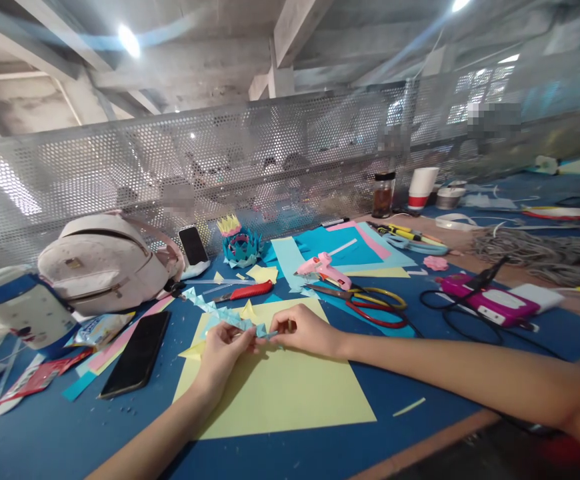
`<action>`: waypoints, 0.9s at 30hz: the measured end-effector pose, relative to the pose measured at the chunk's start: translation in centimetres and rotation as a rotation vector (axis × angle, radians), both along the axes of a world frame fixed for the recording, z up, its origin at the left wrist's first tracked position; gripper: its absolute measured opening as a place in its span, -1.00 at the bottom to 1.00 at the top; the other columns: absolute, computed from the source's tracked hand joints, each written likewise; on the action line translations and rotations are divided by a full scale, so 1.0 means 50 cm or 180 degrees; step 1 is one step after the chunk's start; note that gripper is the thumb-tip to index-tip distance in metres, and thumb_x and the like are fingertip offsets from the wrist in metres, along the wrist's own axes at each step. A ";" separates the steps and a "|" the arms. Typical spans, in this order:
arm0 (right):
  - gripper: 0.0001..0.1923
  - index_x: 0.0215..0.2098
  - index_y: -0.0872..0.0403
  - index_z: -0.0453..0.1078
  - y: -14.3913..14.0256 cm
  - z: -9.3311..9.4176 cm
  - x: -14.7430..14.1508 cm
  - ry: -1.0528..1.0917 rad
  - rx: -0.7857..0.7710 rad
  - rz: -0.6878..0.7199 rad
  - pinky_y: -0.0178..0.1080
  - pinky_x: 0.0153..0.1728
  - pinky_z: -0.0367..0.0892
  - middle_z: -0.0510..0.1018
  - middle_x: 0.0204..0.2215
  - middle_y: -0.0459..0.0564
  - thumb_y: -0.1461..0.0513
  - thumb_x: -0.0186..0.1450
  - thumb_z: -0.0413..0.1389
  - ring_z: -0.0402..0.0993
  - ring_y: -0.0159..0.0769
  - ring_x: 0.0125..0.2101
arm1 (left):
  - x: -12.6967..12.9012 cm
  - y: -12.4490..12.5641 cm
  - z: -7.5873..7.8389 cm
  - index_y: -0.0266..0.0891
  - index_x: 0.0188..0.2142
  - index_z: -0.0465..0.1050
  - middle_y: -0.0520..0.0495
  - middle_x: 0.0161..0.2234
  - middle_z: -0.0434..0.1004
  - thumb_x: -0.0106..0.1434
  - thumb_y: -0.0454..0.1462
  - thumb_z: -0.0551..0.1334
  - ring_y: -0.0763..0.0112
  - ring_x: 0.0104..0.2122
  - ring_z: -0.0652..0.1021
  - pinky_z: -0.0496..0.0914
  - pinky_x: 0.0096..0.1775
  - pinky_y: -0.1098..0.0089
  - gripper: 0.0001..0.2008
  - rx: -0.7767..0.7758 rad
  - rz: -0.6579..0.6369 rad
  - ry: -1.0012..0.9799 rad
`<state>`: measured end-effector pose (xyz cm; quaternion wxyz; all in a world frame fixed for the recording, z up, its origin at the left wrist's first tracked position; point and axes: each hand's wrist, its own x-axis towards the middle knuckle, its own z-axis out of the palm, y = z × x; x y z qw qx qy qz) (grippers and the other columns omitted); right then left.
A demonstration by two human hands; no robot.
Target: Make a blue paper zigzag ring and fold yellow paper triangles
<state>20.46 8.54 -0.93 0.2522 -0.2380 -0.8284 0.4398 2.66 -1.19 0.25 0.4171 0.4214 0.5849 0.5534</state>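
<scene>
A light-blue folded paper strip (223, 315) with a row of pointed folds runs up and left from my hands. My left hand (224, 348) pinches it near its right end. Close beside, my right hand (304, 328) has its fingers closed on the strip's end; the fingertips partly hide it. Both hands are over a pale yellow sheet of paper (290, 393). Small yellow folded pieces (248, 311) lie around the strip. Just beyond the hands are a red utility knife (246, 291), a pink glue gun (326, 269) and scissors (380, 308).
To the left are a phone (137, 353), a pale backpack (103, 263) and a large cup (27, 310). A blue paper crown-like piece (243, 247) stands at the back, beside blue sheets (330, 247). On the right, a magenta device (490, 300) trails black cables.
</scene>
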 end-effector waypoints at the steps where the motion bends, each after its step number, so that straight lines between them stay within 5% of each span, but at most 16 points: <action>1: -0.82 -0.43 0.13 0.51 0.000 -0.001 -0.001 -0.0018 -0.0057 -0.0005 -0.37 -0.52 0.15 0.48 -0.58 -0.12 0.16 0.17 0.30 0.29 -0.42 -0.54 | 0.001 0.000 0.000 -0.22 -0.52 0.37 -0.11 -0.56 0.64 -0.10 0.08 0.49 0.26 -0.53 0.63 0.47 -0.42 0.38 -0.51 0.0003 -0.0025 0.0017; 16: -0.82 -0.40 0.13 0.54 0.011 -0.003 0.002 0.0069 0.0103 0.0205 -0.40 -0.54 0.18 0.50 -0.55 -0.12 0.15 0.19 0.29 0.33 -0.42 -0.55 | 0.005 0.002 0.002 -0.26 -0.52 0.50 -0.03 -0.58 0.59 -0.12 -0.01 0.52 0.40 -0.55 0.54 0.42 -0.42 0.45 -0.59 0.0197 -0.0231 0.0022; 23: -0.80 -0.20 0.10 0.58 0.058 0.019 0.024 -0.0183 0.0751 -0.0009 -0.30 -0.35 0.26 0.58 -0.41 -0.03 0.15 0.32 0.21 0.44 -0.28 -0.39 | -0.014 0.011 -0.019 -0.28 -0.38 0.59 -0.08 -0.45 0.65 -0.07 0.02 0.50 0.43 -0.49 0.54 0.43 -0.37 0.47 -0.57 0.0302 0.0021 -0.0068; 27: -0.83 -0.13 0.06 0.53 0.077 0.035 0.038 -0.0248 0.1812 -0.0066 -0.21 -0.15 0.29 0.56 -0.17 0.04 0.18 0.39 0.13 0.45 -0.16 -0.13 | -0.015 0.010 -0.018 -0.27 -0.35 0.59 -0.07 -0.42 0.65 -0.06 0.00 0.51 0.42 -0.45 0.55 0.45 -0.34 0.47 -0.58 0.0420 0.0093 -0.0186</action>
